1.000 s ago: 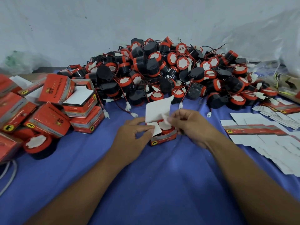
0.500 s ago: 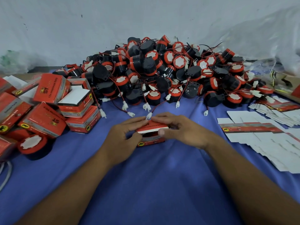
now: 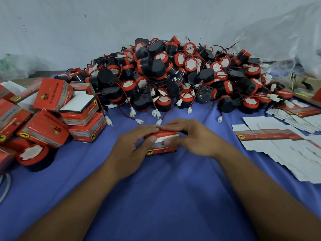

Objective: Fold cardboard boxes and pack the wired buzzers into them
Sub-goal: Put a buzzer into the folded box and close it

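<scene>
Red cardboard box (image 3: 162,150) sits on the blue cloth (image 3: 165,197), centre of the table, just in front of the buzzer pile (image 3: 173,75). Both hands are on it. Left hand (image 3: 130,148) wraps the left end, fingers curled over the top. Right hand (image 3: 191,136) wraps the right end the same way. Fingertips of both nearly meet on the far top edge. Both thumbs (image 3: 151,139) press at the front, on a white flap strip (image 3: 171,136) that shows along the lid line. Lid looks down but not fully tucked. Box contents are hidden, so I can't tell if a buzzer is inside. Front face shows a yellow-and-black round logo and a grey band with print too blurred to read. A white wire connector (image 3: 159,122) lies just beyond the fingertips, on a red-and-black lead out of the pile. Left side: heap of folded red boxes (image 3: 45,129), tilted every way, one with a white flap on top (image 3: 78,103). One loose buzzer (image 3: 32,155) lies in front of that heap, white face up. Right side: flat box blanks (image 3: 286,153) fanned out white side up, one printed side up (image 3: 265,134). Clear plastic bag (image 3: 295,49) at back right, against the white wall (image 3: 86,23).
</scene>
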